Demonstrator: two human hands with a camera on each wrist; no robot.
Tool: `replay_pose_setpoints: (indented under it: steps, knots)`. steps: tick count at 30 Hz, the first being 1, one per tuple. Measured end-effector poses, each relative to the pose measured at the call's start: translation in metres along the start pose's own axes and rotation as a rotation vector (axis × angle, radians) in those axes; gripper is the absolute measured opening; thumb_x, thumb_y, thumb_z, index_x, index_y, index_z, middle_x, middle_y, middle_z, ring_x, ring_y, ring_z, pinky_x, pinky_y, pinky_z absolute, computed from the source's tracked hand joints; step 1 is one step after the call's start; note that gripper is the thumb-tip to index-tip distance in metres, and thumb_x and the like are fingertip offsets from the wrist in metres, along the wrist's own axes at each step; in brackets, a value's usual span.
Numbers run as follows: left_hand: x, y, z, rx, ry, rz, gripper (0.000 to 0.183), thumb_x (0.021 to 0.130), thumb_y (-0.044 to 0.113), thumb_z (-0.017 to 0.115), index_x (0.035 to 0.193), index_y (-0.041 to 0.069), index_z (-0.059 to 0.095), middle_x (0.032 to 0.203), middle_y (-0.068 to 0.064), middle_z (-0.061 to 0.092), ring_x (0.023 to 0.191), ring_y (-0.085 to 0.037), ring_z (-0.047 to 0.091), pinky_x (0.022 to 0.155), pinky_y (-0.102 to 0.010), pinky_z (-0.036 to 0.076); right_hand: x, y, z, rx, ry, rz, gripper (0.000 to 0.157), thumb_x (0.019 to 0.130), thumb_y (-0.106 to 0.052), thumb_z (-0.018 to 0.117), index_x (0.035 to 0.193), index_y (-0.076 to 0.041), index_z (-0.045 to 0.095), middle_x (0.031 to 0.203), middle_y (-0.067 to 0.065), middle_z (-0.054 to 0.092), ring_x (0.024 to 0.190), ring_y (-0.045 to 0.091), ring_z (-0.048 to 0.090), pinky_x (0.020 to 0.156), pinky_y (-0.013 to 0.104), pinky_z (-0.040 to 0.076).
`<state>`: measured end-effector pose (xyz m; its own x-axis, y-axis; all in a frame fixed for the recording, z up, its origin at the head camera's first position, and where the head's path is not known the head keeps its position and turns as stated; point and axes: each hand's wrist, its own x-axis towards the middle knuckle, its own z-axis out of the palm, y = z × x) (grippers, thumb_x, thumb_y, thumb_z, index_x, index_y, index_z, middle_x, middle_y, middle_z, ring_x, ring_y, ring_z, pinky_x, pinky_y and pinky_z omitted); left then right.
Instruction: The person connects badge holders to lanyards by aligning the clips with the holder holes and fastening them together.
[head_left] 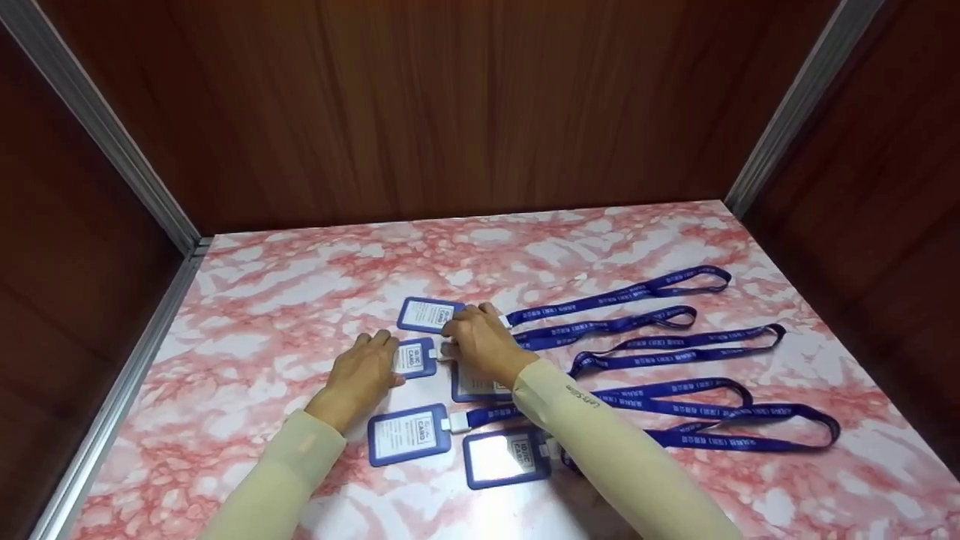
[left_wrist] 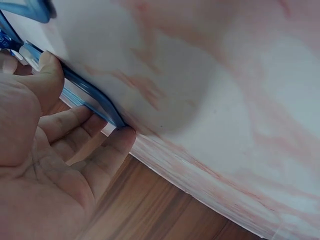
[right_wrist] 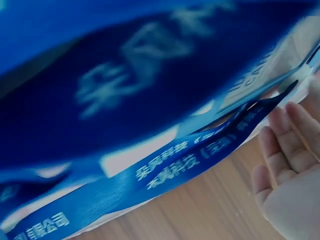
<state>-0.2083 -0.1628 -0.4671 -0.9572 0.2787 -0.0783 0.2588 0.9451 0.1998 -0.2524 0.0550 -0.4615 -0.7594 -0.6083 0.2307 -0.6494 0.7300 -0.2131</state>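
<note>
My left hand [head_left: 356,375] holds a small blue-framed ID card holder [head_left: 414,358] by its left part. In the left wrist view, the thumb is at one long edge of the holder [left_wrist: 92,89], with fingers at the opposite edge and corner. My right hand [head_left: 484,341] pinches around the white clip [head_left: 442,358] at the same holder's right end, its fingers partly covering it. From there a blue printed lanyard [head_left: 570,331] runs rightward. Close in the right wrist view, the lanyard [right_wrist: 185,165] passes beside the right fingers.
Another card holder [head_left: 420,313] lies just above. A third holder [head_left: 476,386] is partly hidden beneath the right wrist. Two more, one lower left [head_left: 409,435] and a glossy one [head_left: 506,461], lie nearer. Their lanyards [head_left: 750,442] stretch right. Wooden panels [head_left: 450,112] enclose the marbled table [head_left: 300,270].
</note>
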Motion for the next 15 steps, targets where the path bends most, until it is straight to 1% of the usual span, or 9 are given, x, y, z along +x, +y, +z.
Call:
replay_pose_setpoints:
  steps: [3,6,15]
  knots:
    - [0.000,-0.001,-0.001,0.004,0.007,0.005,0.068,0.093,0.026,0.077,0.147,-0.003,0.049,0.149,-0.021,0.050,0.136,-0.041,0.046,0.112,-0.054,0.041,-0.002,0.003,-0.005,0.002,0.031,-0.013,0.017,0.097,-0.025,0.072,0.104,-0.011,0.079,0.103,0.002,0.075,0.101,0.024,0.063,0.096,0.044,0.042]
    - [-0.001,-0.001,-0.002,0.008,0.016,0.020,0.067,0.093,0.027,0.077,0.146,-0.004,0.050,0.147,-0.021,0.051,0.134,-0.040,0.047,0.111,-0.053,0.042,-0.005,0.007,-0.008,-0.012,0.051,-0.019,0.019,0.097,-0.028,0.072,0.105,-0.011,0.079,0.104,0.002,0.075,0.101,0.024,0.063,0.095,0.044,0.042]
    - [-0.001,0.000,-0.001,0.002,0.030,0.033,0.066,0.093,0.026,0.077,0.145,-0.004,0.050,0.144,-0.020,0.052,0.131,-0.039,0.048,0.109,-0.054,0.044,-0.015,0.015,-0.012,-0.032,0.120,-0.001,0.023,0.096,-0.030,0.073,0.105,-0.011,0.079,0.102,0.003,0.075,0.099,0.025,0.061,0.092,0.044,0.042]
